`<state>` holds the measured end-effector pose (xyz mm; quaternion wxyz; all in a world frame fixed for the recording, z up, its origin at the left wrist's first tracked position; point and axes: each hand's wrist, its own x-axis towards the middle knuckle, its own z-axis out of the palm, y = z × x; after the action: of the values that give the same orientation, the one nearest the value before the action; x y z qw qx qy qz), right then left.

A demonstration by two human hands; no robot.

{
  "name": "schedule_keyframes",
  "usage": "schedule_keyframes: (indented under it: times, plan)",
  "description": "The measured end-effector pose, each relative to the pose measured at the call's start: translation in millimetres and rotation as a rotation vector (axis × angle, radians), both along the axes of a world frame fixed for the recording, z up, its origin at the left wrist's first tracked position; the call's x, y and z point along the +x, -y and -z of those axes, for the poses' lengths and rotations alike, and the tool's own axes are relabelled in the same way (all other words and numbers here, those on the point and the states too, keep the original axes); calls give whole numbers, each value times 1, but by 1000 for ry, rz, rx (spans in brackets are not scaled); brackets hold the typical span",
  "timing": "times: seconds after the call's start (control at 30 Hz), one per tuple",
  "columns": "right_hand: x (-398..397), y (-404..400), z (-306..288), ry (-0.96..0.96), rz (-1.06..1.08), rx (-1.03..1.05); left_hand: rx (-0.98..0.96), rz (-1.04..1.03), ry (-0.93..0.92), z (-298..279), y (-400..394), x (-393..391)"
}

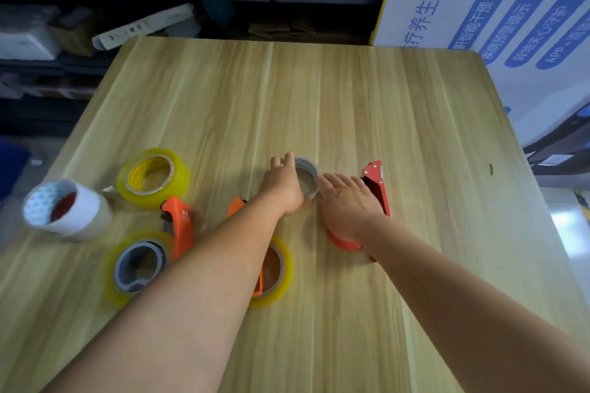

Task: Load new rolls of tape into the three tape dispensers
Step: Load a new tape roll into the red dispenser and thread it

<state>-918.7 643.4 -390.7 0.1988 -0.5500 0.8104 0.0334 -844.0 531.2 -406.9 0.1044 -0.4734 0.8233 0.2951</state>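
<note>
1. The wooden table (351, 99) is the biggest thing here, and everything for the job lies on its near half.
2. The white tape roll (68, 209) stands at the left edge. It looks new and full.
3. The yellow tape roll (153, 177) lies flat just beside the white one, a little farther in. It looks fresh too.
4. Two orange tape dispensers sit near the front, left of the middle. The left dispenser (178, 226) has a yellowish roll (135, 266) with a grey core on it. The middle dispenser (258, 281) has a yellow roll (276, 271) with a brown core around it. I think these two are loaded, but the arm hides part of the middle one.
5. The red-orange tape dispenser (378, 188) lies right of the middle. I see no roll in it, so I think this one is left to do.
6. The left hand (282, 187) reaches over the small grey tape core (308, 177) near the middle of the table. Its fingers touch the core, but I cannot tell if they squeeze it.
7. The right hand (348, 202) lies on the red-orange dispenser with fingers nearly straight and close together, pressing down, not wrapped round it.
8. The grey core looks thin, bare and used up.
</note>
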Motion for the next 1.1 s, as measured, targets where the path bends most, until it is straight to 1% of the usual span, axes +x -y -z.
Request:
schedule_keyframes:
  times: [0.13,0.3,0.43,0.53,0.67,0.83,0.93,1.1]
  plan:
    - [4,11,0,-15,-28,40,7,15,-42,1,6,4]
    - [14,22,-5,-48,31,27,2,49,-68,-9,15,18]
    - [33,43,-12,-8,55,-86,-107,62,-96,-21,33,42]
    - [54,66,-23,12,23,-142,-187,29,-102,-29,55,72]
    - [87,99,-33,6,-71,-169,-246,-4,-68,-38,89,121]
    - [129,138,-35,33,-134,-183,-227,-34,28,-41,122,179]
    - [145,156,-33,46,-162,-178,-198,-17,90,-34,136,206]
    - [161,182,-25,64,-200,-110,-151,56,128,-23,148,233]
